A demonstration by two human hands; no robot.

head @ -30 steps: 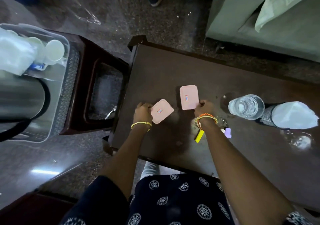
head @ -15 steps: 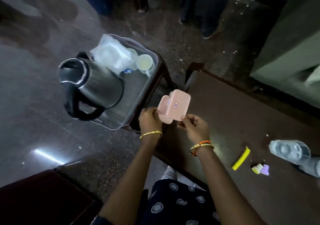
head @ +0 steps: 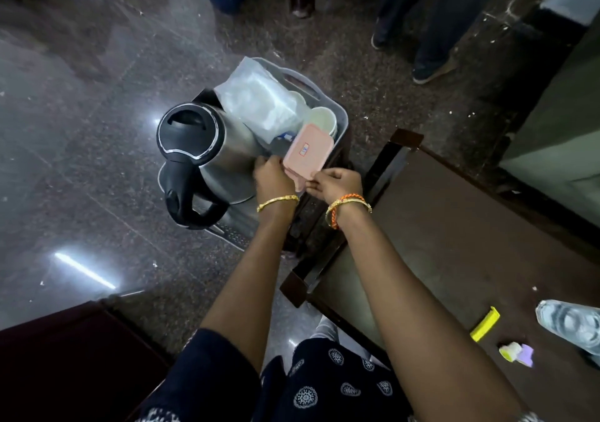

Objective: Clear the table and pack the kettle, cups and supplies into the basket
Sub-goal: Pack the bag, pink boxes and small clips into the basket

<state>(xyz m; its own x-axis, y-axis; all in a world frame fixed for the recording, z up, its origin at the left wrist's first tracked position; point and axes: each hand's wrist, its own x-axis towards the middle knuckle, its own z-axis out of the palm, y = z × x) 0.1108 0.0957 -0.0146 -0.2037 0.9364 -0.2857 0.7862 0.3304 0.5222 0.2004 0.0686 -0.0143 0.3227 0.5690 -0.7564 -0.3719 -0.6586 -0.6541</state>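
Two pink flat boxes are stacked together and held over the grey plastic basket. My left hand grips their near left edge; my right hand pinches the near right corner. Inside the basket stands a steel kettle with a black lid and handle, beside a clear bag of white cups and a loose white cup. The lower pink box is mostly hidden under the top one.
The dark wooden table lies to the right, carrying a yellow strip, small yellow and purple bits and a clear bottle. The basket rests on a dark stool. People's legs and shoes stand beyond.
Both hands lifted the two pink boxes off the table, brought them together, and carried them left over the basket. The view swung left with them.
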